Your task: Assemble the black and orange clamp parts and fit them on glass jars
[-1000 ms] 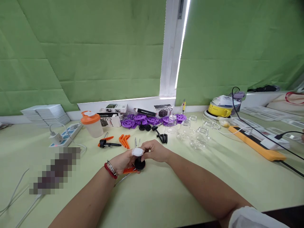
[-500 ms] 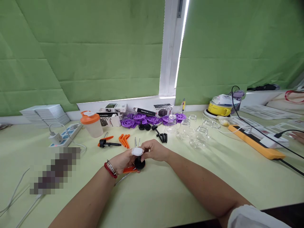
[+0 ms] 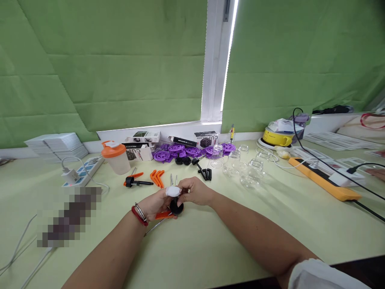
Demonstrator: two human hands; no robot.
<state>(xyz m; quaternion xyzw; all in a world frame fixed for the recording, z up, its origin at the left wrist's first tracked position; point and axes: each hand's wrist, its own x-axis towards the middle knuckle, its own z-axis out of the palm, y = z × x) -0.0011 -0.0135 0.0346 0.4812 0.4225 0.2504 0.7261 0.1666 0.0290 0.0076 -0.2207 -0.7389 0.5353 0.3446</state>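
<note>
Both hands meet over the near middle of the table. My left hand [image 3: 155, 205], its thumb wrapped in white, is closed around a black round-based part [image 3: 177, 207] with a short stem. My right hand [image 3: 195, 191] pinches the upper part of the same piece between thumb and fingers. Under my left hand are an orange angled piece [image 3: 164, 215] and a thin metal rod [image 3: 154, 228]; whether they join the black part is hidden. Just beyond lie metal rods [image 3: 173, 179], orange angled pieces [image 3: 157, 178] and a black shaft with a round cap [image 3: 140, 182].
Purple discs [image 3: 176, 150], black tubes [image 3: 206, 174] and boxes [image 3: 141, 152] are along the back. Clear glass jars [image 3: 252, 175] stand right of them, a shaker cup [image 3: 116, 157] left. An orange power strip [image 3: 327, 182] lies right; another person's hand [image 3: 375, 173] shows at the edge.
Both my hands keep nearly the same place and grip on the black part. The other person's hand at the right edge has shifted slightly.
</note>
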